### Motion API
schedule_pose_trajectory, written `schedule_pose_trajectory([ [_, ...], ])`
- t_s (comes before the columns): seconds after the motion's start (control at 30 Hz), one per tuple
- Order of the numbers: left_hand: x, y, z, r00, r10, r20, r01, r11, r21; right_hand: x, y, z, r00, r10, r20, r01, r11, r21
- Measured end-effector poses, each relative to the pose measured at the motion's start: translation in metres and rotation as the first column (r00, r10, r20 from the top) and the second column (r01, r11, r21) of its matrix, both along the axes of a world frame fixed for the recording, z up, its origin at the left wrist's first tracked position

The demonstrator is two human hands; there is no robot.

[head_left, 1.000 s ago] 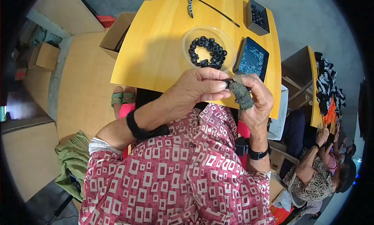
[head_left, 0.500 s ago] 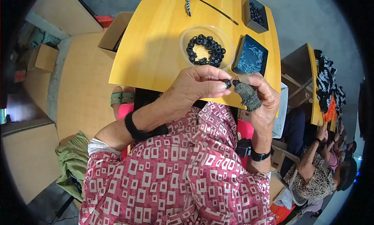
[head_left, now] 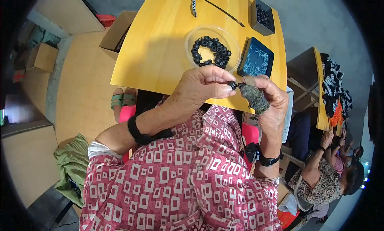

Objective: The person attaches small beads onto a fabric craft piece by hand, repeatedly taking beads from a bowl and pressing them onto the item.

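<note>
Between thumb and fingers my left hand (head_left: 210,83) pinches a small black bead-like piece (head_left: 232,85). My right hand (head_left: 273,95) is closed around a dark grey-green bundle with a fuzzy, bristly look (head_left: 255,99). A narrow dark tip of that bundle points left, toward the black piece; whether the two touch is hard to tell. Just beyond my hands, a clear round tub (head_left: 188,38) holds a ring of similar black pieces (head_left: 215,43). Beside it, a black tray (head_left: 244,73) contains many tiny pale bits (head_left: 258,59).
The yellow table (head_left: 148,51) also carries a dark box of black pieces (head_left: 256,25) and a thin dark rod (head_left: 224,11). An open carton (head_left: 116,31) stands off its left edge. At right, co-workers sit by another table, where black-and-white and orange material (head_left: 337,113) lies.
The view has shifted slightly. Both hands keep their grips, and the black piece and the bundle's tip appear a little closer together.
</note>
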State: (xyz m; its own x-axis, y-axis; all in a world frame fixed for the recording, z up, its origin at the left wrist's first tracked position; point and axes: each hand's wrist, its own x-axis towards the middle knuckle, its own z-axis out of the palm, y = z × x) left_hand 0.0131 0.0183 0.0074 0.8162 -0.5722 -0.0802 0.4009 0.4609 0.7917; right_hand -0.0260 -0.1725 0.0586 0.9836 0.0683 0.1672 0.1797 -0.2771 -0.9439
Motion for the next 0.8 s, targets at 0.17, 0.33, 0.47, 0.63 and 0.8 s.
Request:
schedule_pose_trajectory([
  [0.17, 0.0002, 0.0003, -0.0001, 0.999, 0.003, 0.036, -0.003, 1.000, 0.010, -0.0006, 0.0023, -0.0034, 0.999, 0.001, 0.046, 0.000, 1.000, -0.020],
  [0.33, -0.0003, 0.0006, 0.0016, 1.000, 0.013, 0.015, -0.013, 1.000, 0.005, -0.0005, 0.0051, -0.0022, 0.993, 0.002, 0.117, 0.015, 0.990, -0.142],
  [0.47, 0.0005, 0.0008, -0.0022, 0.999, 0.017, 0.045, -0.018, 1.000, 0.020, -0.0014, 0.0092, -0.0059, 0.987, -0.035, 0.160, 0.053, 0.993, -0.105],
  [0.63, 0.0005, -0.0001, -0.0007, 1.000, 0.017, 0.013, -0.017, 0.999, 0.042, -0.0015, 0.0051, -0.0042, 0.996, -0.078, 0.048, 0.082, 0.994, -0.074],
  [0.8, 0.0013, -0.0007, -0.0009, 0.999, 0.036, 0.019, -0.036, 0.999, 0.038, -0.0005, 0.0067, -0.0053, 0.997, -0.071, 0.037, 0.072, 0.997, -0.025],
])
